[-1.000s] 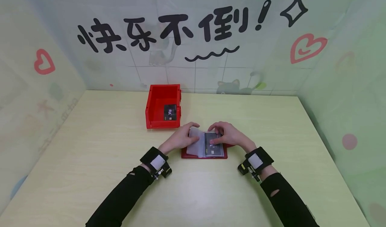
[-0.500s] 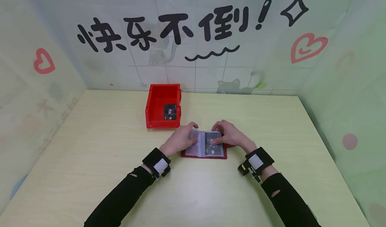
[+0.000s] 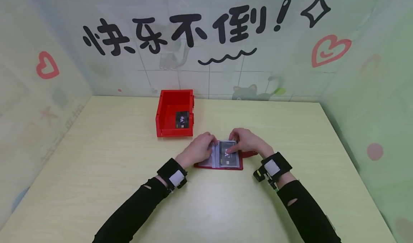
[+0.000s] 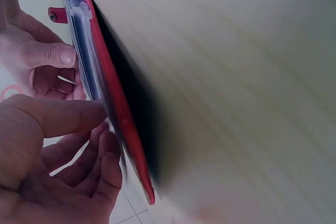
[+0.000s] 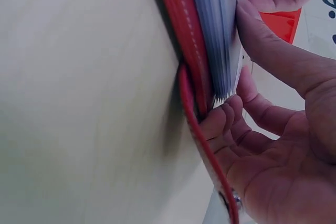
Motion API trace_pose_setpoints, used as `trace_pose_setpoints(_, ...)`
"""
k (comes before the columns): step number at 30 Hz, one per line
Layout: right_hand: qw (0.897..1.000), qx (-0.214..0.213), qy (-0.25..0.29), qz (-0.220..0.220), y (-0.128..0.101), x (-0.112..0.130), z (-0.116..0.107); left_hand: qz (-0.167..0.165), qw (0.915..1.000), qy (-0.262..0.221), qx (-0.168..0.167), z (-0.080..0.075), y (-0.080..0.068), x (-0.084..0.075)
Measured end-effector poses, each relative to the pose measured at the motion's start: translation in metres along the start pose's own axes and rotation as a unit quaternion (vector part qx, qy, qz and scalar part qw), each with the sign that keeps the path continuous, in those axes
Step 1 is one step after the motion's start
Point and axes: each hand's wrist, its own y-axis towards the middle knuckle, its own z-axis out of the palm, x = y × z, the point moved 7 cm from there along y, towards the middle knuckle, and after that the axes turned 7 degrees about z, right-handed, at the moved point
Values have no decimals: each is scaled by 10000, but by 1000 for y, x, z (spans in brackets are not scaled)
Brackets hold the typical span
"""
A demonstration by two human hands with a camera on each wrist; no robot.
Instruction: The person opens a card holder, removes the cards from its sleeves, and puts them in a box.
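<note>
Where the red card holder (image 3: 217,160) lies spread, both sides are gripped

Just below the centre of the head view, the left hand (image 3: 199,149) pinches the left page, thumb and fingers nearly together. The right hand (image 3: 246,141) clasps the right side, its thumb upon a sleeved dark card (image 3: 228,159), fingers slightly apart from it.
</note>
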Motion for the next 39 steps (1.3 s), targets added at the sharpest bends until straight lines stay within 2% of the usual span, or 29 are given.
trace_pose_setpoints(2, 10000, 47, -19, -11, 1, 1, -1, -32, 9997, -242, 95, 1, 1, 1)
trace_pose_setpoints(7, 9999, 63, 89, -16, 2, 0, -4, -70, 9986, -506, 170, 1, 6, 4)
trace_pose_setpoints(15, 9972, 93, 737, 117, 1, -4, -5, 40, 9986, -481, 227, 2, 12, 6)
trace_pose_setpoints(19, 9925, 148, 1203, 145, -1, -9, -5, -74, 9969, -731, 286, 3, 13, 8)
trace_pose_setpoints(25, 9835, 298, 1783, 1, -4, -14, -3, -424, 9908, -1243, 331, 6, 14, 13)
trace_pose_setpoints(32, 9802, 189, 1969, 28, -3, -18, -1, -619, 9883, -1356, 317, 7, 14, 14)
trace_pose_setpoints(39, 9811, 17, 1934, 4, -2, -17, -2, -784, 9850, -1506, 319, 8, 13, 14)
